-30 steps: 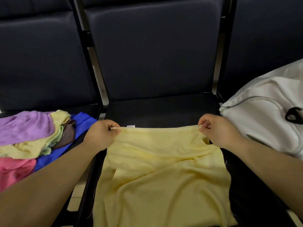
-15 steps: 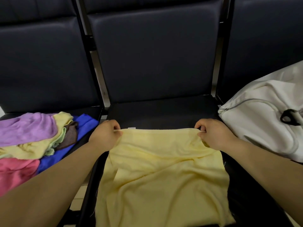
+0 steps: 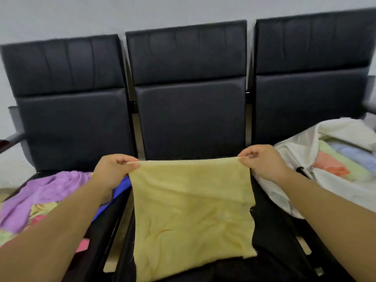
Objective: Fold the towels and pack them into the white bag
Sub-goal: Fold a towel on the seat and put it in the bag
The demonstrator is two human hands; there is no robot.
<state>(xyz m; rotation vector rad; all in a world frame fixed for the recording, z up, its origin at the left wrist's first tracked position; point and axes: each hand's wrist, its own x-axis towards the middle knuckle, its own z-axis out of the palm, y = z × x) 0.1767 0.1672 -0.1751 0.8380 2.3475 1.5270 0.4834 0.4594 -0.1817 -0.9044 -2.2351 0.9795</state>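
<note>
At the centre of the frame, a pale yellow cloth towel (image 3: 191, 210) hung spread before the middle black padded chair (image 3: 189, 119).
The left hand (image 3: 114, 169) pinched its upper left corner and the right hand (image 3: 262, 161) its upper right, the top edge taut. At the right edge a white fabric bag (image 3: 345, 192) lay open, holding folded orange, green and blue towels (image 3: 341, 165); at lower left sat a loose pile of purple, yellow and pink towels (image 3: 46, 192).

You face a row of three black padded chairs (image 3: 189, 119) set against a pale grey wall (image 3: 101, 15). Each back has an upper cushion over a lower one. One armrest (image 3: 12, 139) shows far left, another (image 3: 370, 106) far right.
</note>
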